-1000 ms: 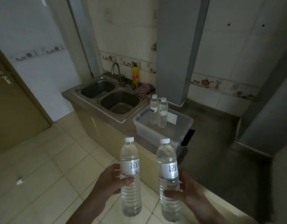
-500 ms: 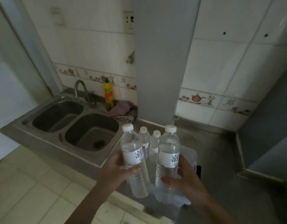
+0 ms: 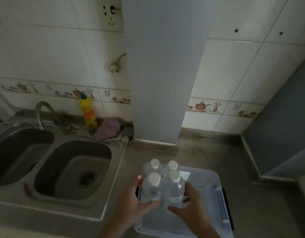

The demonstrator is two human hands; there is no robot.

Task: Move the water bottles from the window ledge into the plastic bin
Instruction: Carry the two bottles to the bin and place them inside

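A clear plastic bin (image 3: 218, 200) sits on the steel counter to the right of the sink. Two white-capped water bottles (image 3: 155, 166) stand upright in its far left corner. My left hand (image 3: 133, 201) grips a third bottle (image 3: 152, 188) just in front of them. My right hand (image 3: 191, 208) grips a fourth bottle (image 3: 175, 189) beside it, white label toward me. Both held bottles are upright inside the bin's rim; their bases are hidden, so contact with the floor is unclear.
A double steel sink (image 3: 74, 170) with a faucet (image 3: 43, 112) lies to the left. A yellow detergent bottle (image 3: 88, 112) and a purple cloth (image 3: 108, 127) stand behind it. A grey column (image 3: 158, 74) rises behind the bin. A grey wall (image 3: 285, 126) bounds the right.
I have come closer to the counter and now look down on the bin. Both hands have lowered their bottles into the bin, next to the two standing there.
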